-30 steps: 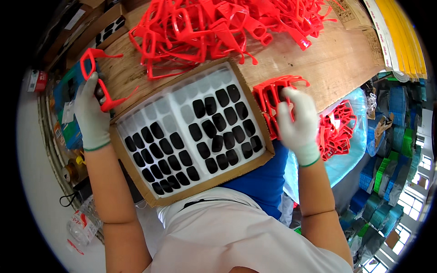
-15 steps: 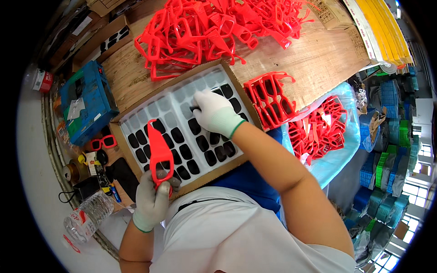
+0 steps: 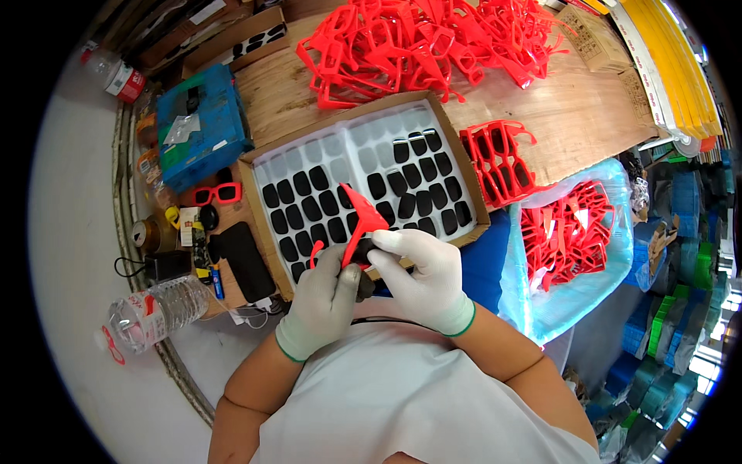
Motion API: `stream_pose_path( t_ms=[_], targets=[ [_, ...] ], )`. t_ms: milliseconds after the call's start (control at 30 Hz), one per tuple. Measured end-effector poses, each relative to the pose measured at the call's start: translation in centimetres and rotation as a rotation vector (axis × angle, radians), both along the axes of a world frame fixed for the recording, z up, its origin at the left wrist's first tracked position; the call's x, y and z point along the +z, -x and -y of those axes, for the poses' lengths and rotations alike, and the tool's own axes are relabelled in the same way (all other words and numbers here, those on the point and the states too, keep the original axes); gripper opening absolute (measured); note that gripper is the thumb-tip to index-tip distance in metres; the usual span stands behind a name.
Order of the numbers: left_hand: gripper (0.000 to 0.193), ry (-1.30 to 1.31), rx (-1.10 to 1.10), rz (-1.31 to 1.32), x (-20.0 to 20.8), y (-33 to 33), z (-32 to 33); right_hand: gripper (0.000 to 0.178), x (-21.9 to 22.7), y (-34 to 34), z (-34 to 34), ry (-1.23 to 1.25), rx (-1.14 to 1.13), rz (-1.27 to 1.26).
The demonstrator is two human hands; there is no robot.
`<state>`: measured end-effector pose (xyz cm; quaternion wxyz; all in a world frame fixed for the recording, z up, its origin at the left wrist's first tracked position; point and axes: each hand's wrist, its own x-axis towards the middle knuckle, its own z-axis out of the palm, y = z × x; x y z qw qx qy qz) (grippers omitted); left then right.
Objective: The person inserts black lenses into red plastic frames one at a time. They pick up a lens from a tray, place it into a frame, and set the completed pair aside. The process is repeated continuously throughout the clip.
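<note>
Gloved in pale grey-white, my left hand (image 3: 321,305) is closed around a red sunglasses frame (image 3: 361,216) in front of my waist. My right hand (image 3: 425,274) pinches a dark lens (image 3: 363,252) against the frame's opening; fingers partly cover the lens, so how far it sits inside cannot be seen. Just beyond both hands lies a shallow cardboard box (image 3: 461,147) with a white lens tray in it. Rows of dark lenses (image 3: 311,209) fill much of the tray, and its far pockets look pale and bare.
A heap of red frames (image 3: 417,50) covers the table's far side. Stacked red sunglasses (image 3: 501,162) stand right of the box, above a blue-lined bag (image 3: 622,232) of red glasses. Leftward are a blue case (image 3: 202,127), a black phone (image 3: 246,261) and a plastic bottle (image 3: 166,309).
My right hand has come back from the tray to the frame, bringing a dark lens. My left hand has moved right and tilted the frame. The whole view has shifted.
</note>
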<state>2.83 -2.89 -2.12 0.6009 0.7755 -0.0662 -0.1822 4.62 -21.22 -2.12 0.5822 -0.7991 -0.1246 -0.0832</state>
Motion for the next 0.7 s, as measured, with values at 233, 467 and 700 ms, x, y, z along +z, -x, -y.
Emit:
stream_pose_path(
  t_ms=[233,467,700],
  targets=[
    [0.026,0.105,-0.022,-0.11,0.4,1.1,-0.8,0.018,-0.2,0.5,0.8,-0.391,0.143,-0.469],
    [0.028,0.117,-0.16,-0.086,1.4,1.4,-0.7,0.031,-0.4,0.1,2.3,-0.63,0.39,-0.772],
    [0.036,0.198,-0.174,-0.143,0.5,1.4,-0.7,0.029,0.2,0.1,2.2,-0.687,0.349,-0.856]
  ],
)
